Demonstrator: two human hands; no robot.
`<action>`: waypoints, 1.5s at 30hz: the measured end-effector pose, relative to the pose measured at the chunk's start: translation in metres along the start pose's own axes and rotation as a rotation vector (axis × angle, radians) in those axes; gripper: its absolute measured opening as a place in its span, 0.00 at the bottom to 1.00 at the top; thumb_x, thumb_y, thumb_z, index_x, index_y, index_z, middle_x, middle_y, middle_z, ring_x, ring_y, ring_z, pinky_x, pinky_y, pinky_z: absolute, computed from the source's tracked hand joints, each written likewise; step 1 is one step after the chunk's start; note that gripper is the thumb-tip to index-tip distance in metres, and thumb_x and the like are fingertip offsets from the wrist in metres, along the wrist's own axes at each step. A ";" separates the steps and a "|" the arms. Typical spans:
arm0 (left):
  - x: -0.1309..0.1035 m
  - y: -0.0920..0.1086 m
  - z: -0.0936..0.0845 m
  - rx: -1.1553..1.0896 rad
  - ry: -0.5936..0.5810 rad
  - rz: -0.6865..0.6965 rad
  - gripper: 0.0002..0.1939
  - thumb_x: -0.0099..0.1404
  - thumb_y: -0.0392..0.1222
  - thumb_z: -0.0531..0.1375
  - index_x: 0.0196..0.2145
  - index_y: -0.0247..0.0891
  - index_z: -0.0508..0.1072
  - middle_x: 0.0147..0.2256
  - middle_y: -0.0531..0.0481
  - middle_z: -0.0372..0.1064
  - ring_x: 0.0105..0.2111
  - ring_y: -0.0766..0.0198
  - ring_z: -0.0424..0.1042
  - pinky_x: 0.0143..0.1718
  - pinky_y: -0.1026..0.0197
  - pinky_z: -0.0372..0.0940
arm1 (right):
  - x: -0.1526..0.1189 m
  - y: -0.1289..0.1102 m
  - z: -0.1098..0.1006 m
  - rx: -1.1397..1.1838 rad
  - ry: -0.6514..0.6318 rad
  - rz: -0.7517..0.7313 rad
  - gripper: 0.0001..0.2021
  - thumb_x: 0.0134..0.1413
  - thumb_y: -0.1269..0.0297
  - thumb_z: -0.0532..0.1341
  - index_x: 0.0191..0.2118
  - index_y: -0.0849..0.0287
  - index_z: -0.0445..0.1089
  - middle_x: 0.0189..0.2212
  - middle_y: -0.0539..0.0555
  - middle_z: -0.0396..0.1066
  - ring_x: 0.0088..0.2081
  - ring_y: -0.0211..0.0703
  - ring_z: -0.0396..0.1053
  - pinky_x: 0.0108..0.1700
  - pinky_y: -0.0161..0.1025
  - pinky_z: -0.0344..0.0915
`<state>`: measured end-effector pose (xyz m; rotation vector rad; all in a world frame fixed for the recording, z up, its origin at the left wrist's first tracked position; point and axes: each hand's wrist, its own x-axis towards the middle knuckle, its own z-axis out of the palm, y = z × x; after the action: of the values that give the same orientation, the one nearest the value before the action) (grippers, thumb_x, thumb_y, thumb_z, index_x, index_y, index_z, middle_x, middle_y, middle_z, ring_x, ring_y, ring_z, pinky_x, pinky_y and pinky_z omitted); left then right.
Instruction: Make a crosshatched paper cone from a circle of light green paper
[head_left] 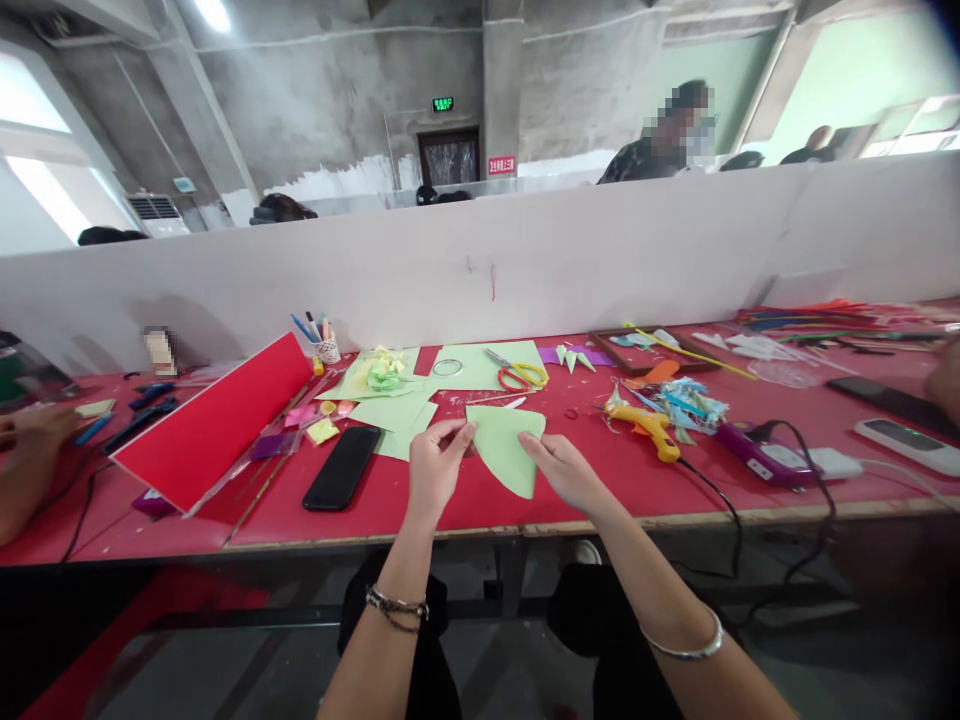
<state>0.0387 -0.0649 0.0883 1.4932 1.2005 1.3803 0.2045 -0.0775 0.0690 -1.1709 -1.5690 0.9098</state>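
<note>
A light green paper piece (504,448) with a curved lower edge is held up over the front of the red table. My left hand (440,462) pinches its upper left corner between thumb and fingers. On the right side, my right hand (559,462) grips the same piece, thumb on top. Just behind it lie scissors (519,374) with red and yellow handles, partly on a green sheet (480,362). More green sheets (390,412) lie to the left, with crumpled green paper (381,372) on them. Small folded green cones (574,358) rest on purple paper.
Black phone (342,468) and red board (217,425) on the left. Yellow glue gun (646,428) with cable, paper scraps (688,400) and purple power strip (772,455) on the right. A pen cup (328,348) stands near the white partition (420,270). Other people's hands at both edges.
</note>
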 end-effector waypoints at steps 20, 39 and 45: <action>-0.015 -0.005 -0.010 -0.126 -0.061 -0.166 0.13 0.49 0.48 0.63 0.25 0.33 0.73 0.19 0.54 0.68 0.21 0.68 0.68 0.27 0.66 0.66 | -0.002 -0.002 0.015 0.010 -0.243 0.003 0.28 0.56 0.50 0.45 0.12 0.60 0.60 0.10 0.48 0.59 0.15 0.32 0.56 0.25 0.31 0.55; -0.027 -0.016 -0.021 -0.183 -0.103 -0.249 0.15 0.48 0.49 0.63 0.26 0.32 0.73 0.21 0.51 0.70 0.21 0.68 0.68 0.26 0.65 0.66 | 0.001 0.003 0.015 0.079 -0.226 -0.043 0.18 0.56 0.54 0.47 0.21 0.59 0.59 0.17 0.48 0.64 0.17 0.32 0.61 0.22 0.31 0.58; -0.036 0.026 -0.019 0.386 -0.289 0.206 0.10 0.61 0.41 0.52 0.36 0.37 0.71 0.32 0.48 0.70 0.29 0.65 0.70 0.32 0.63 0.65 | 0.009 -0.009 -0.004 -0.332 -0.044 -0.123 0.14 0.56 0.62 0.46 0.22 0.58 0.57 0.16 0.48 0.62 0.18 0.35 0.61 0.24 0.31 0.53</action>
<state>0.0246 -0.1080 0.1058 2.0570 1.1963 1.0452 0.2050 -0.0708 0.0808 -1.2715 -1.8560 0.6127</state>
